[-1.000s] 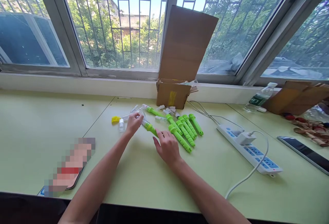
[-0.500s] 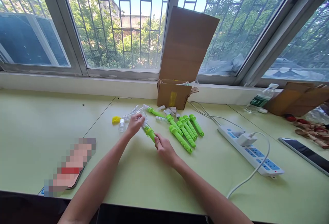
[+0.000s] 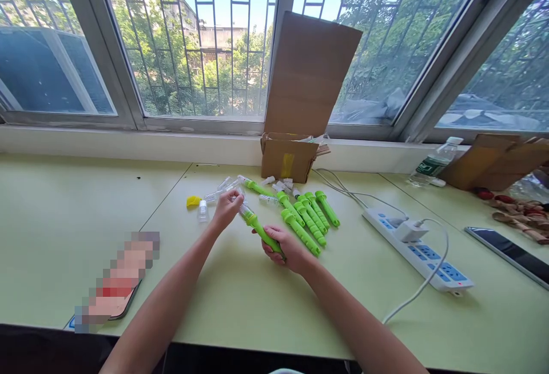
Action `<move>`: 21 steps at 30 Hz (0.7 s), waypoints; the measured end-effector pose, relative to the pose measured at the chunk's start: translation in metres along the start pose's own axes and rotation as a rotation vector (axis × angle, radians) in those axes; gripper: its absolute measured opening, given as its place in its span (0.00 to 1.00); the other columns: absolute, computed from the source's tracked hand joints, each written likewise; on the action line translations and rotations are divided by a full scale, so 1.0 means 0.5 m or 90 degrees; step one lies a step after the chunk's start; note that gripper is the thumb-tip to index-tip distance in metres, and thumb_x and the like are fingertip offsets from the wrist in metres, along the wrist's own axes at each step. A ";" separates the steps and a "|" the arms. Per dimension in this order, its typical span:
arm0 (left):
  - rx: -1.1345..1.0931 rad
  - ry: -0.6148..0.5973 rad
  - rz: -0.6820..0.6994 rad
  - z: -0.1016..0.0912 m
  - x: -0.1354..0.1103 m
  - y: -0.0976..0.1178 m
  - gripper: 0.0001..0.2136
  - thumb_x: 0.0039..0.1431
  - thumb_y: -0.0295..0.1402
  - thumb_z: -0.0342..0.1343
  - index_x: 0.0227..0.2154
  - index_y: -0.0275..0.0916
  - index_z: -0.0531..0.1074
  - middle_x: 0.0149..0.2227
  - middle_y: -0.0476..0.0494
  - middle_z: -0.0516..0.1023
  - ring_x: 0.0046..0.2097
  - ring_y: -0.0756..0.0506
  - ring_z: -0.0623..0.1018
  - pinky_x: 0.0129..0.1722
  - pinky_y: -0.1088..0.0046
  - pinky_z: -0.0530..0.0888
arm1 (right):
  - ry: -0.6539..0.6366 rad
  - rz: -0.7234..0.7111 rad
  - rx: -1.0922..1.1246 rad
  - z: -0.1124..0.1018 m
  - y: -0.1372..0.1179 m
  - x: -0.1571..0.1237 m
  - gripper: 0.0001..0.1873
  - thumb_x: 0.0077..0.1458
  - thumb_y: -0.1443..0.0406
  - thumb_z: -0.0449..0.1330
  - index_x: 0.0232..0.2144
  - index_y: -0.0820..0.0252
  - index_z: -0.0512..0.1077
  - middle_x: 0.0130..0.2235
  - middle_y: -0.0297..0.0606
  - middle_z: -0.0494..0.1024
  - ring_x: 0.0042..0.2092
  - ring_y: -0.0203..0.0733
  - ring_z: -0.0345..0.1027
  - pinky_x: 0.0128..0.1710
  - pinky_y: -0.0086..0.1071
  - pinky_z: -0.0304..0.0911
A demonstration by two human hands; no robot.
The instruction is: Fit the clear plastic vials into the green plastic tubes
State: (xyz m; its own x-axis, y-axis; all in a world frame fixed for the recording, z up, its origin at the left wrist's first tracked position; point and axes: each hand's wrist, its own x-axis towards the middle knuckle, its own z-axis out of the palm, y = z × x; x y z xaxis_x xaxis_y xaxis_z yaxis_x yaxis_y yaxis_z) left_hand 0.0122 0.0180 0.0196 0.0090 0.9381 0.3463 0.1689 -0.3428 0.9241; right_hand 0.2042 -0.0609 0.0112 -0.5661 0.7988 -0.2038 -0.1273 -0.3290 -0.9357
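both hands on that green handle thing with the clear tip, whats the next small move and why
Probably a short push or twist of the clear tip against the green handle. The right hand grips the handle's lower end and the left hand pinches the tip at its upper end, so both parts are lined up between the hands.

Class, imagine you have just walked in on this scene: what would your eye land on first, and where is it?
The bright green-handled piece at the middle of the table draws the eye first: the right hand grips its handle, the left hand its clear end. Just beyond lies a row of matching green handles, and behind them an open cardboard box stands against the window sill, flap raised.
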 end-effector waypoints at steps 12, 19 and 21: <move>0.002 -0.060 -0.066 -0.002 -0.004 0.001 0.09 0.52 0.36 0.52 0.22 0.37 0.64 0.14 0.54 0.63 0.15 0.54 0.65 0.15 0.80 0.59 | 0.306 -0.319 -0.727 -0.028 0.019 0.023 0.18 0.58 0.56 0.53 0.47 0.57 0.71 0.38 0.40 0.77 0.35 0.43 0.68 0.34 0.32 0.60; 0.077 -0.182 -0.196 -0.010 -0.009 0.015 0.15 0.54 0.41 0.51 0.19 0.35 0.67 0.14 0.49 0.68 0.14 0.53 0.66 0.14 0.79 0.61 | 0.429 -0.389 -1.045 -0.058 0.016 0.021 0.16 0.60 0.62 0.53 0.49 0.54 0.72 0.37 0.42 0.76 0.39 0.44 0.66 0.38 0.33 0.56; 0.120 -0.188 -0.258 -0.015 -0.009 0.016 0.16 0.53 0.41 0.52 0.16 0.35 0.66 0.13 0.46 0.68 0.14 0.52 0.66 0.14 0.78 0.61 | 0.427 -0.422 -1.127 -0.056 0.014 0.019 0.17 0.61 0.66 0.51 0.50 0.53 0.72 0.38 0.43 0.75 0.39 0.44 0.65 0.39 0.34 0.55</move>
State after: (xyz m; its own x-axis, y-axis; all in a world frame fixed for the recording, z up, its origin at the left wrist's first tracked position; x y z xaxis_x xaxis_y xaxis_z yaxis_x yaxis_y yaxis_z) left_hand 0.0062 0.0105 0.0264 0.1782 0.9769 -0.1179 0.3903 0.0398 0.9198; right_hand 0.2206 -0.0417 -0.0053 -0.3869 0.7285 0.5653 0.8812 0.4726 -0.0059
